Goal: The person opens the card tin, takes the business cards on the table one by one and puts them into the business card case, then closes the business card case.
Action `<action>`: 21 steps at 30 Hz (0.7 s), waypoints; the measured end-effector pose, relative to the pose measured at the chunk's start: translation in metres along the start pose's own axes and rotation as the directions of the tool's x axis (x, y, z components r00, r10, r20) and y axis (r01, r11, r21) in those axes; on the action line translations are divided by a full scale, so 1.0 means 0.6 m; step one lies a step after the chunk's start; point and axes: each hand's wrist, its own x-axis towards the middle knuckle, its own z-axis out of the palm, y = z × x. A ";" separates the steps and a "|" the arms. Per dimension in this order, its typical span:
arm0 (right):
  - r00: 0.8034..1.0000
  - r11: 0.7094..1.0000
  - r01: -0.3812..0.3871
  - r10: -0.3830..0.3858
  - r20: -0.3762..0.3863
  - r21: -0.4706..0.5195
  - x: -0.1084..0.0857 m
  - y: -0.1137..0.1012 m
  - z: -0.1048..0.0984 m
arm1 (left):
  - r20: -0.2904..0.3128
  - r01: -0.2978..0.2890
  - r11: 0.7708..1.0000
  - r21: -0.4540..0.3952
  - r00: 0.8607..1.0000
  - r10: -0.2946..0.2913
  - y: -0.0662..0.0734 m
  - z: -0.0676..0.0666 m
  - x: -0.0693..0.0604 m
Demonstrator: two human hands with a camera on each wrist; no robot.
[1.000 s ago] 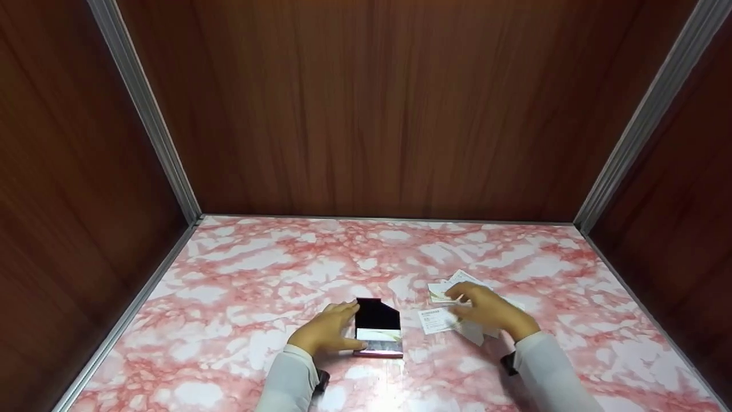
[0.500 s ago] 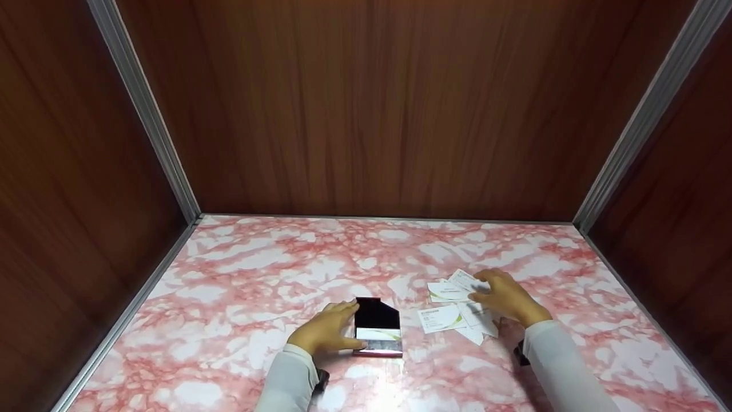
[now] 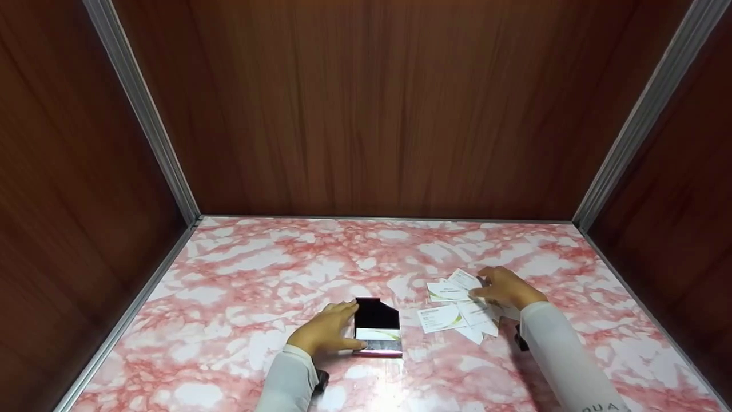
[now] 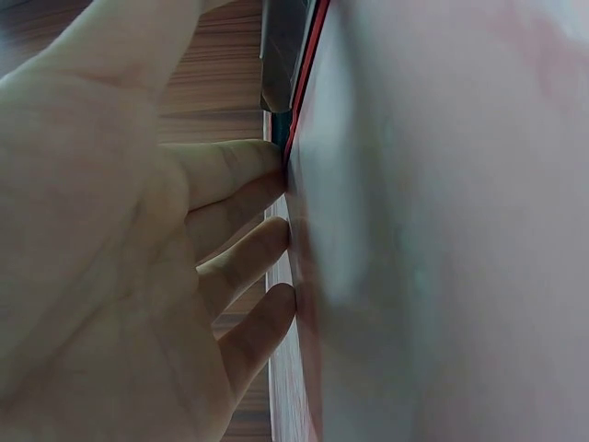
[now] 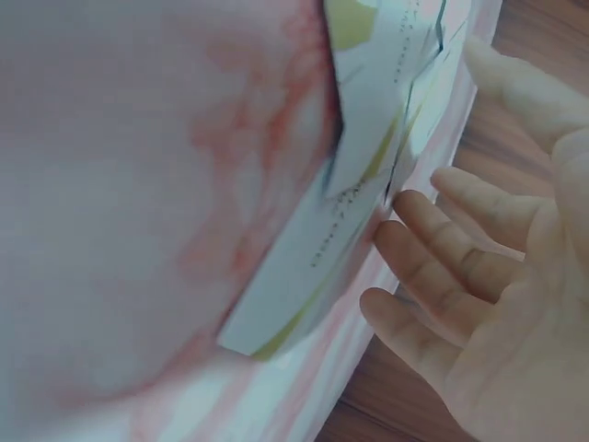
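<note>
Rests the left hand (image 3: 323, 332) along the left side of a black card case (image 3: 377, 313), thumb on the near left corner, fingers (image 4: 244, 267) nearly straight and spread. In the left wrist view, touches the red edge of the case with one fingertip, and the bench (image 3: 257, 286) with others. To be seen near the front of the case: a white card with a green curve (image 3: 377, 334), crosswise below the black part.

Holds the right hand (image 3: 508, 289) at the right side of some loosely fanned, overlapping business cards (image 3: 449, 292), lying flat to the right of the case and apart from it. Bends those fingers only gently, thumb well away from the rest; cannot tell contact from a narrow gap above the cards. Wears pale sleeves (image 3: 286, 380). Behind the pink-and-white marbled bench, a dark wood-grain panel (image 3: 377, 114).
</note>
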 end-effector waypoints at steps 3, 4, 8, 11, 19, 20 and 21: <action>0.999 0.999 -0.040 0.040 0.020 -0.006 0.003 -0.004 -0.004 | 0.002 0.003 1.000 -0.005 1.000 -0.003 -0.001 0.000 0.000; 0.999 0.999 -0.046 0.047 0.028 -0.013 0.005 -0.005 -0.005 | 0.003 0.003 1.000 -0.006 1.000 -0.003 -0.001 0.000 0.000; 0.997 0.998 -0.061 0.062 0.042 -0.034 0.010 -0.004 -0.005 | 0.002 0.005 1.000 -0.007 1.000 -0.004 0.000 -0.001 -0.002; 0.997 0.998 -0.059 0.061 0.046 -0.033 0.013 -0.002 -0.005 | 0.001 0.008 1.000 -0.007 1.000 -0.008 0.000 0.000 -0.002; 0.996 0.997 -0.075 0.075 0.048 -0.007 0.015 0.001 -0.003 | 0.002 0.012 1.000 -0.010 1.000 -0.012 -0.002 0.001 0.000; 0.996 0.997 -0.076 0.076 0.048 -0.003 0.015 0.002 -0.003 | 0.002 0.014 1.000 -0.017 1.000 -0.014 -0.002 0.000 0.000; 0.996 0.998 -0.071 0.070 0.050 0.000 0.015 0.002 -0.003 | 0.004 0.015 1.000 -0.018 1.000 -0.015 -0.002 0.000 0.000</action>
